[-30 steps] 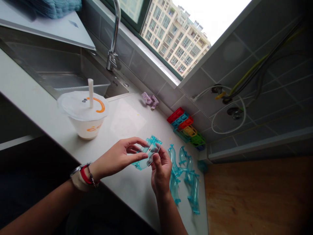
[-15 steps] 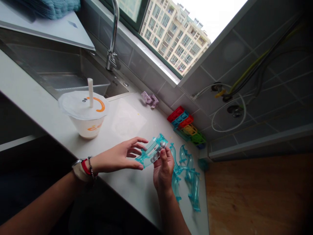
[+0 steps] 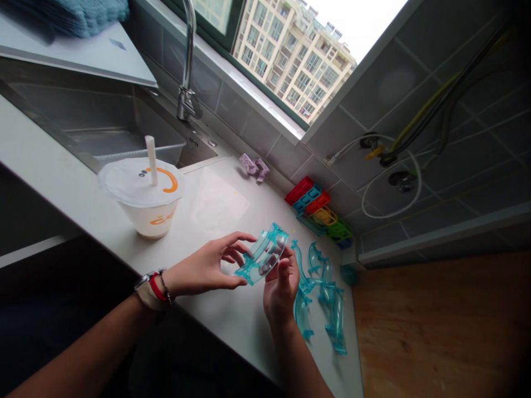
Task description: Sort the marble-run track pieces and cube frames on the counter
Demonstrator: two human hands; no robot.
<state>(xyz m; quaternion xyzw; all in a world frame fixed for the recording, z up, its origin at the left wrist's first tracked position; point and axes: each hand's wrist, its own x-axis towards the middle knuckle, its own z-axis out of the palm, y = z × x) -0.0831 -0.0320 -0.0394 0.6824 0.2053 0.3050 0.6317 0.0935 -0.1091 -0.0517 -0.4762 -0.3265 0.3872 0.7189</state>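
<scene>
Apparently for steadiness, the left hand [image 3: 207,266] loosely pinches 1 end of the teal piece [image 3: 264,255]; the half-curled right hand [image 3: 281,287] supports the other.

A translucent turquoise plastic piece, curved [image 3: 262,255], is held tilted above the white countertop [image 3: 219,207], between its front and wall-side edges. Rounded grey shapes [image 3: 266,266] show at its clear side.

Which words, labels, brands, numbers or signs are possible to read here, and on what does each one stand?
No whole word or number is readable.
Cup side: orange lettering, too blurred and turned away to read.
Cup lid: an orange curve and two small dark rings, like a smiling face; no readable letters.
Teal plastic piece: no readable marking.
</scene>
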